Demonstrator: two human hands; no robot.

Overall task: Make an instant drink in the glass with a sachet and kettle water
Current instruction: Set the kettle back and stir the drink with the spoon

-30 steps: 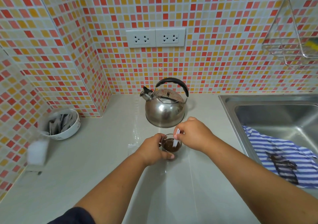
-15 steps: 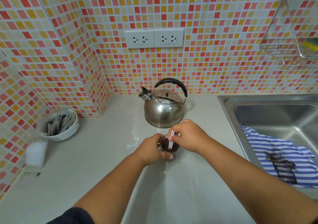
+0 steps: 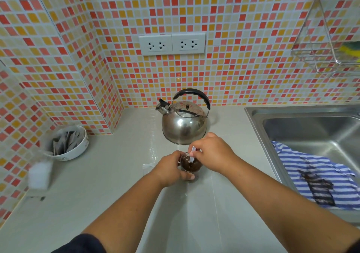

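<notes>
The pale bench (image 3: 109, 184) carries everything. Well right of the right hand (image 3: 212, 153) a steel sink (image 3: 303, 128) holds a blue-striped cloth (image 3: 315, 177). Just beyond both hands stands the steel kettle (image 3: 184, 125), upright, spout to the left. Far left of the left hand (image 3: 169, 170) sits a white bowl (image 3: 78, 151) of grey sachets (image 3: 65, 142). The left hand wraps the small glass (image 3: 190, 165) of dark brown contents, standing on the bench between the hands. The right hand pinches a thin white stirrer (image 3: 192, 154) dipped into the glass.
</notes>
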